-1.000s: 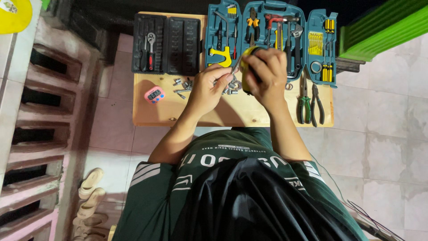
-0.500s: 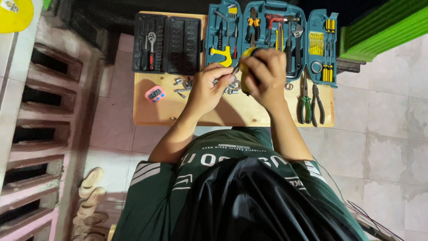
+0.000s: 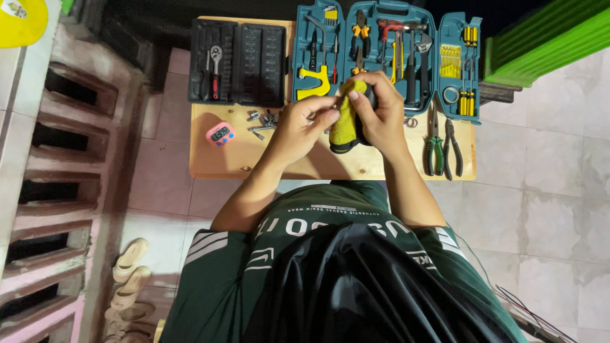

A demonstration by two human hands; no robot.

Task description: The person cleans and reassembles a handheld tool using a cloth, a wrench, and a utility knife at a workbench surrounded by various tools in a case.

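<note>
Meeting above the wooden table: right hand in closed grip around yellow cloth, left hand pinching its edge.

Worktop and contents, head view.

Light wooden worktop on a pale tiled floor. Far edge: open black socket case at left, open teal tool case at right. Lying directly on the wood: pink digital timer, loose metal sockets and bits, two green-handled pliers near the right edge.
</note>
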